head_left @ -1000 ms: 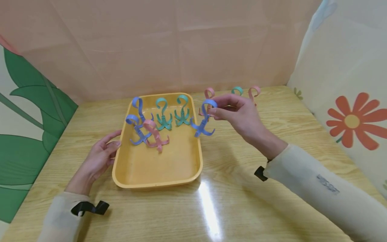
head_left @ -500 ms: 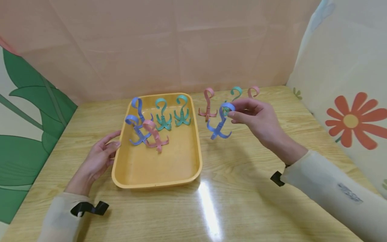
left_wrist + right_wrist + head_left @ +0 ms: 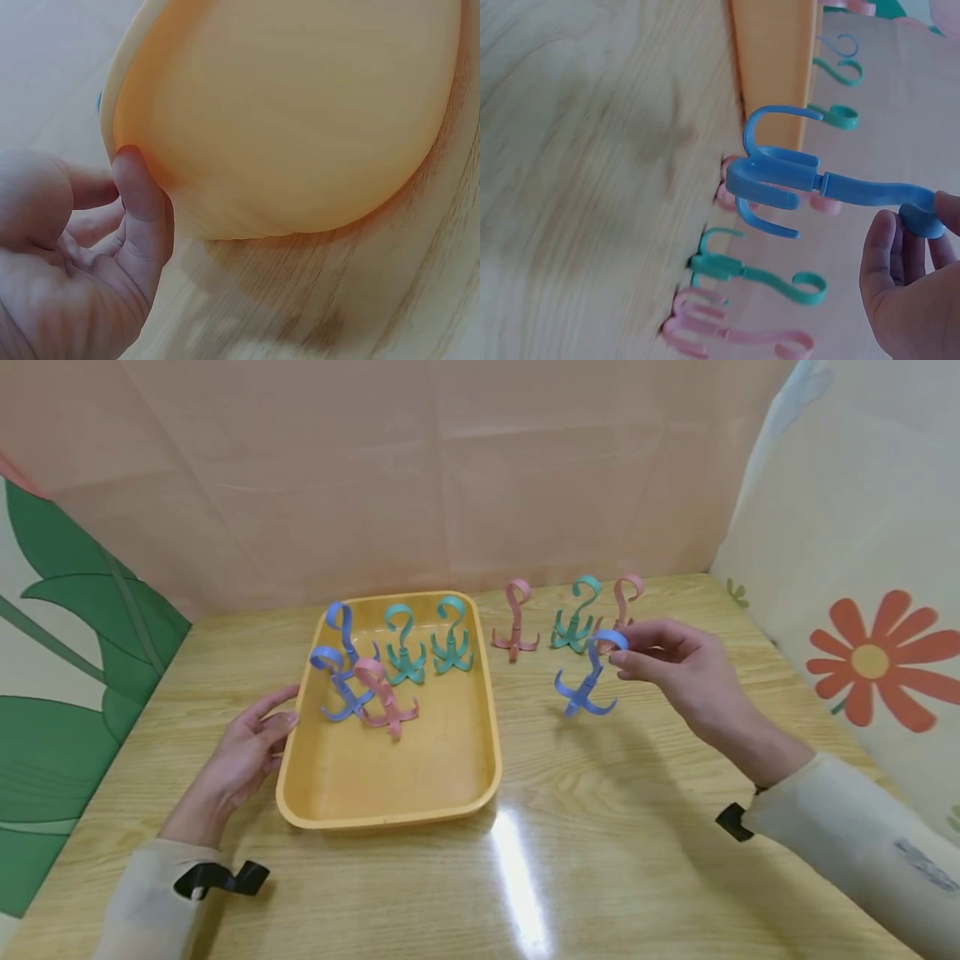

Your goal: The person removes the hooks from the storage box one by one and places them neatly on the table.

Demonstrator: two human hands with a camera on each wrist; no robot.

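Pinching a blue four-pronged hook (image 3: 590, 683) by its curl, the right hand (image 3: 686, 675) holds it over the bench (image 3: 420, 893), right of a yellow tray (image 3: 390, 818) (five hooks (image 3: 389, 700) inside). The left hand (image 3: 247, 747), fingers relaxed, touches the tray's rim. Likely a placing step, calling for upright lowering.

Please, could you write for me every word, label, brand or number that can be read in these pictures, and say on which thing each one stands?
Readable text: none.
Right sleeve: one dark mark, perhaps lettering, too blurred to read.
Yellow tray, blue hook in the right hand, other hooks: no lettering that I can see.
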